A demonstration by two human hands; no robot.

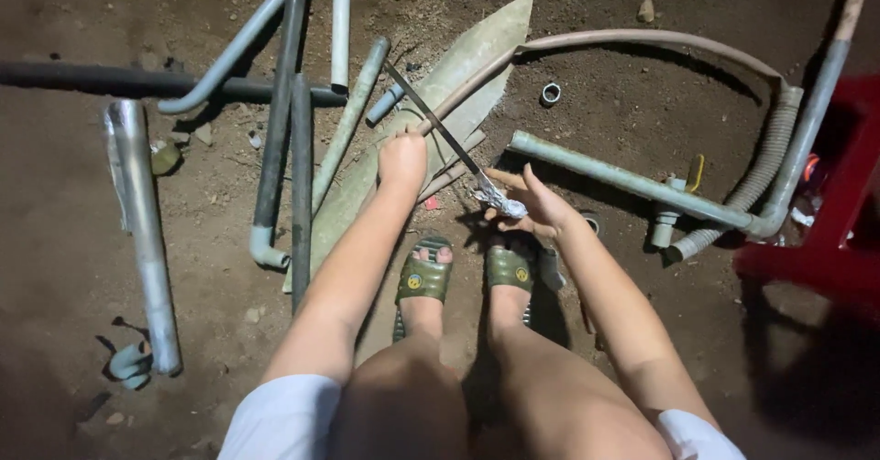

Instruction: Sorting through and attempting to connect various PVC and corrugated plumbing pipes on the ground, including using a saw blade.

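While we squat over the dirt floor (642, 103), our left hand (403, 160) has its fingers clamped on a thin dark blade (431, 116) that slants across a long flat offcut (458, 66). Our right hand (541, 205) has fingers wrapped round the blade's taped lower end (500, 201). No cut shows yet, so we judge the work barely begun. Grey pipes (632, 183) and a ribbed hose (765, 162) lie around. No containers visible.

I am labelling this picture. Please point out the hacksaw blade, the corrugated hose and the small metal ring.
hacksaw blade (431, 116), head view, middle of blade
corrugated hose (765, 162), head view, ribbed middle
small metal ring (550, 93), head view, rim
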